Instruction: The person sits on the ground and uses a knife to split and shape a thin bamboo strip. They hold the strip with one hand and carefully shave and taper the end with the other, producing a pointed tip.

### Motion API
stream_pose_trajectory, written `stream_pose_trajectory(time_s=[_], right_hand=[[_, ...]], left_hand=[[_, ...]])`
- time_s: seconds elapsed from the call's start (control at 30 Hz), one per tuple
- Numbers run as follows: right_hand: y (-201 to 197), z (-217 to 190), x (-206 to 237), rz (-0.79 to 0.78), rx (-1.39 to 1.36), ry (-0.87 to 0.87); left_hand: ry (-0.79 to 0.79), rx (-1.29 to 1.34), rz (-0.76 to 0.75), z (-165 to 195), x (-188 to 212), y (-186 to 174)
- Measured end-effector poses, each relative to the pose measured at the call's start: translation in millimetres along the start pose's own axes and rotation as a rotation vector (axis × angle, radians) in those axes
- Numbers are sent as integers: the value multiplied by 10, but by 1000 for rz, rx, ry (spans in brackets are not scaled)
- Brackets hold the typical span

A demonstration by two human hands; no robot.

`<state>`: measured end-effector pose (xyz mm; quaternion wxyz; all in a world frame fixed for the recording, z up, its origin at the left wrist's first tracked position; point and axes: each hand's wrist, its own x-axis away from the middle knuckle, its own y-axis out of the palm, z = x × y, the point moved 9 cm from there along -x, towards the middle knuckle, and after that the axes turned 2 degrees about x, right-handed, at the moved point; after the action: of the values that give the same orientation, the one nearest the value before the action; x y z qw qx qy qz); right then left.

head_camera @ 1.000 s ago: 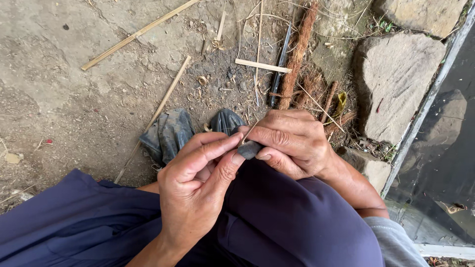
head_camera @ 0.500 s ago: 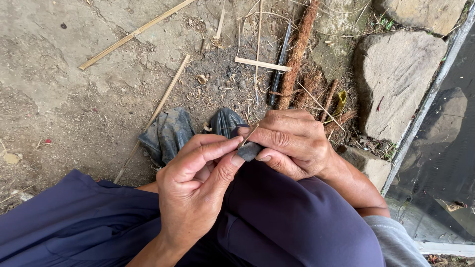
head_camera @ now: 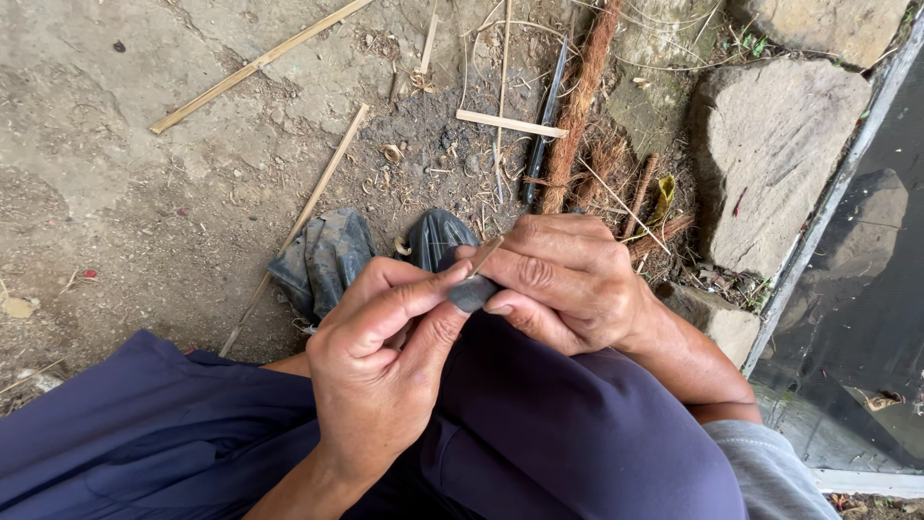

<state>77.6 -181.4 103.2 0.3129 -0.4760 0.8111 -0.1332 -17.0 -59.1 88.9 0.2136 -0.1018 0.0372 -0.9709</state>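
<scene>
Thin tan bamboo sliver [head_camera: 484, 256] and small dark grey stone-like piece [head_camera: 473, 293] sit between your two hands, above your lap. Largest to smallest: the bare dirt ground [head_camera: 144, 193] fills the upper view; grey rocks [head_camera: 770, 144] lie at right; your dark blue trousers [head_camera: 539, 433] cover the lower frame. Your left hand [head_camera: 380, 371] pinches the grey piece between thumb and forefinger. Your right hand [head_camera: 563, 279] is closed around the sliver, which touches the grey piece.
</scene>
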Motion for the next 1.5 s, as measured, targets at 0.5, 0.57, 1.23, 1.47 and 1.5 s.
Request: stream_pose_trajectory(time_s=[0.5, 0.57, 1.23, 1.47, 1.5], right_hand=[[-80, 87, 59, 162, -3, 52], [-69, 135, 76, 149, -34, 96], [-54, -48, -113, -46, 241, -90], [-138, -160, -44, 92, 336, -116], [-126, -164, -36, 87, 343, -117]], left_hand=[[-110, 134, 13, -58, -51, -24], [-116, 119, -5, -55, -46, -7], [-76, 123, -24, -31, -60, -20], [-84, 125, -8, 25, -73, -58], [-78, 128, -12, 32, -74, -54]])
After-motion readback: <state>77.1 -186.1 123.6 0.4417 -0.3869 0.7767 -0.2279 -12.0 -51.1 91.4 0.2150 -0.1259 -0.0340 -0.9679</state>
